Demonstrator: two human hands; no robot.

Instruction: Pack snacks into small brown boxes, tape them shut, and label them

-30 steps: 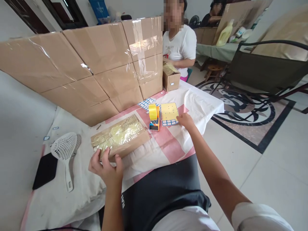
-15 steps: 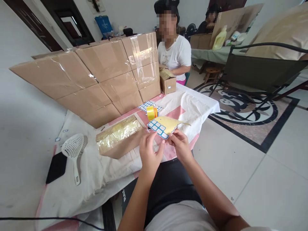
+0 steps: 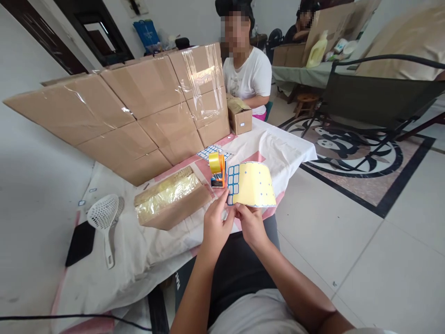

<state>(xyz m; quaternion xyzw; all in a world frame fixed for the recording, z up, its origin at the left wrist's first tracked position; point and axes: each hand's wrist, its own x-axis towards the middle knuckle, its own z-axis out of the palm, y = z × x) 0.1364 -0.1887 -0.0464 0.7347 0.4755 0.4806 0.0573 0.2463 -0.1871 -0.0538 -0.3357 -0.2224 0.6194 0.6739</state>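
Observation:
A yellow label sheet [image 3: 257,184] with a few blue-edged white labels on its left side is held up over the table edge. My right hand [image 3: 251,225] pinches its lower edge. My left hand [image 3: 218,221] is at the sheet's lower left corner, thumb and index finger apart, the fingertip by the labels; whether it holds anything is too small to tell. Just behind stands an orange tape dispenser [image 3: 218,174] with a yellow roll. Left of my hands lies a taped cardboard box [image 3: 174,199]. Another label sheet [image 3: 212,152] lies flat behind the dispenser.
Stacked cardboard boxes [image 3: 139,111] line the table's back. A white slotted ladle [image 3: 104,215] and a black flat item [image 3: 80,243] lie at left. A person [image 3: 248,76] sits across, beside a small box [image 3: 239,118]. A dark chair [image 3: 378,99] stands at right.
The label sheet has been tilted up, so more of its yellow face shows. Both hands have shifted slightly, and the tape dispenser is now less covered.

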